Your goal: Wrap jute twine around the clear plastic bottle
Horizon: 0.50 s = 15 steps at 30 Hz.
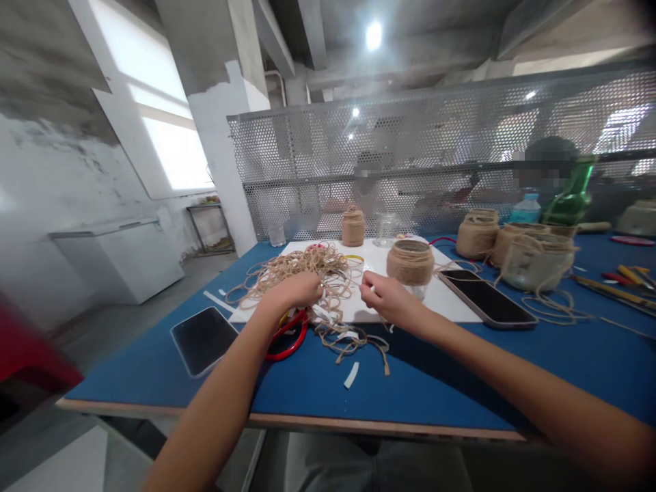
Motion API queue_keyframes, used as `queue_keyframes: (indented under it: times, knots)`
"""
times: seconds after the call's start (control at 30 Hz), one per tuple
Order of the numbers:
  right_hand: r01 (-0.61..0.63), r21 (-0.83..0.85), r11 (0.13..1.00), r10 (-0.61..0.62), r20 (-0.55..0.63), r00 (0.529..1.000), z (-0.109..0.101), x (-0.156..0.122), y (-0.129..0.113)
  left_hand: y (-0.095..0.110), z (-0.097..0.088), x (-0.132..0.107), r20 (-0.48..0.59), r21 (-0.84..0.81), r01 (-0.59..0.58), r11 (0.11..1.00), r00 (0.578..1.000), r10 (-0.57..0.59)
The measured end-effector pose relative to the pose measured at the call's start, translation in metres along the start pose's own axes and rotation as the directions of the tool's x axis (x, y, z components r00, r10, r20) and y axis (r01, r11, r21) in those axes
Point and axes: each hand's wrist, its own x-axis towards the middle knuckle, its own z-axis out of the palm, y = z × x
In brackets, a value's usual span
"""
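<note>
My left hand (301, 290) is closed at the right side of a tangled pile of jute twine (287, 270); whatever its fingers hold is hidden. Across a small gap, my right hand (382, 298) is pinched shut, with a small whitish spot at its fingertips that is too small to name. Just behind the right hand stands a glass jar (410, 263) wrapped in twine, its lower part bare. Red-handled scissors (290, 342) lie below my left hand, partly covered by it. Cut twine ends (353, 345) and white strips (352, 376) lie between my forearms.
A phone (486, 299) lies at right and a tablet-like device (203, 340) at left. A white board (456, 301) lies under the jars. Further wrapped jars (538, 256), a green bottle (571, 195) and tools (622, 290) crowd the right. A perforated metal screen (318, 157) borders the back.
</note>
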Motion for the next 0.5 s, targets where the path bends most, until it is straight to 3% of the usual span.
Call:
queue_keyframes:
  times: [0.13,0.3,0.4,0.5]
  knots:
    - [-0.081,0.141,0.987,0.080,0.012,0.997,-0.005,0.001,0.004,-0.003,-0.004,0.001,-0.121,-0.006,0.048,0.999,0.991,-0.049]
    - [0.015,0.187,0.982,-0.043,0.144,0.989,0.000,-0.003,0.002,-0.001,-0.008,-0.001,-0.237,-0.084,0.050,0.995,0.969,-0.069]
    - [0.126,0.237,0.963,-0.208,0.360,0.909,-0.001,-0.009,-0.003,0.003,-0.013,-0.005,-0.243,-0.143,0.000,0.990,0.969,-0.035]
    - [0.152,0.237,0.959,-0.247,0.452,0.857,-0.001,-0.013,-0.006,0.010,-0.018,-0.009,-0.219,-0.192,-0.082,0.978,0.975,0.039]
